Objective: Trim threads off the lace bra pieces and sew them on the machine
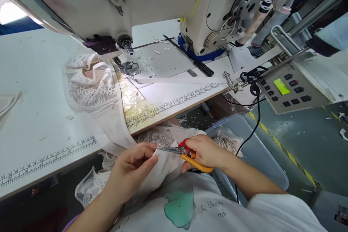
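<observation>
Pinching the white fabric [164,165] on the near side of the table [40,112], the left hand [136,163] apparently steadies it against the scissors [178,150]. The right hand [208,150] grips them pointing left, probably for close control.

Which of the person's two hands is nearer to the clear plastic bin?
Right. The right hand, holding scissors, appears just left of the clear plastic bin; the left hand is farther left, pinching white fabric.
</observation>
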Available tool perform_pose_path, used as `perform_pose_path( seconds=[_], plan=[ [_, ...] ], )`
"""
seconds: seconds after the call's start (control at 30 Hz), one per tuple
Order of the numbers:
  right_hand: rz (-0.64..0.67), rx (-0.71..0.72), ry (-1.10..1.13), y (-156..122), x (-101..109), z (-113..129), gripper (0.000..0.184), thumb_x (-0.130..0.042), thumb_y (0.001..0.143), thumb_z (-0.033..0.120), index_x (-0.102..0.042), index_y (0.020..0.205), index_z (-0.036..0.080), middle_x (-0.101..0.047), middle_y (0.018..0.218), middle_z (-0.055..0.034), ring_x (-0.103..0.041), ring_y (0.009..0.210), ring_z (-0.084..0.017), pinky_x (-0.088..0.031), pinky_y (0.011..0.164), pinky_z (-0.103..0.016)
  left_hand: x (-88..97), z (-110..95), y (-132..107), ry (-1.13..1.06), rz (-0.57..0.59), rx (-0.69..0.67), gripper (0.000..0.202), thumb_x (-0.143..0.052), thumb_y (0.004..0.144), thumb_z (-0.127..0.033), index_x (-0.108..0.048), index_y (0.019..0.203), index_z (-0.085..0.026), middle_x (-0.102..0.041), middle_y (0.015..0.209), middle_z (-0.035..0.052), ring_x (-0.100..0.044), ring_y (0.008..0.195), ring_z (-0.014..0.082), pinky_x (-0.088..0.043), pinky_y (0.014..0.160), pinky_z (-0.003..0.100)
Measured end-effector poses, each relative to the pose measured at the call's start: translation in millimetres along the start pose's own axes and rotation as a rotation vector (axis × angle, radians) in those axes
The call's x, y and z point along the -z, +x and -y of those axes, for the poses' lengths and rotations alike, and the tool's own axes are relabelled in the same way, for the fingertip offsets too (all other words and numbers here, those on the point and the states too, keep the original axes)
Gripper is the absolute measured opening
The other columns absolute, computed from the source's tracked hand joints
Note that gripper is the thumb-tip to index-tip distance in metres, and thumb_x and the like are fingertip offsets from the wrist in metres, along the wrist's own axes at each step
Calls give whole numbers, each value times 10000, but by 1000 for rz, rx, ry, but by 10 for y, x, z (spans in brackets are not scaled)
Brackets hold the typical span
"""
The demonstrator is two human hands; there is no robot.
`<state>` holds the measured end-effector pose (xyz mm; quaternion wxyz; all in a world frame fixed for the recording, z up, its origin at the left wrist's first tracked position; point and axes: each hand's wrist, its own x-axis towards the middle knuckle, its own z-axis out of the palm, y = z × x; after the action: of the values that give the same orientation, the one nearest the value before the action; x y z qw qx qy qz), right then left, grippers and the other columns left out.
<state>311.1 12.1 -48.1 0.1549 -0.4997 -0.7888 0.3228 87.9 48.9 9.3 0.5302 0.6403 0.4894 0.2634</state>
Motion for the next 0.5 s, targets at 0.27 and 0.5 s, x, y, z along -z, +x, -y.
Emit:
perform_pose_path(
  seconds=[0.27,0.5],
  plan=[
    [-355,-73,435,-21,-22,51,640,-619,561,794,-467,755,204,-513,705,3,-464,613,-140,-400,557,-254,5,39,-14,-49,8,9,128,-672,703,-295,-686,603,-217,-695,790,54,-630,728,176,-514,649,211],
    [-305,-9,572,-25,-110,292,357,-594,782,530,-460,767,199,-527,701,8,-451,592,-116,-401,518,-223,31,55,-37,55,-31,-1,263,-690,699,-479,-708,657,-220,-705,854,89,-647,797,221,-539,710,266]
  ],
)
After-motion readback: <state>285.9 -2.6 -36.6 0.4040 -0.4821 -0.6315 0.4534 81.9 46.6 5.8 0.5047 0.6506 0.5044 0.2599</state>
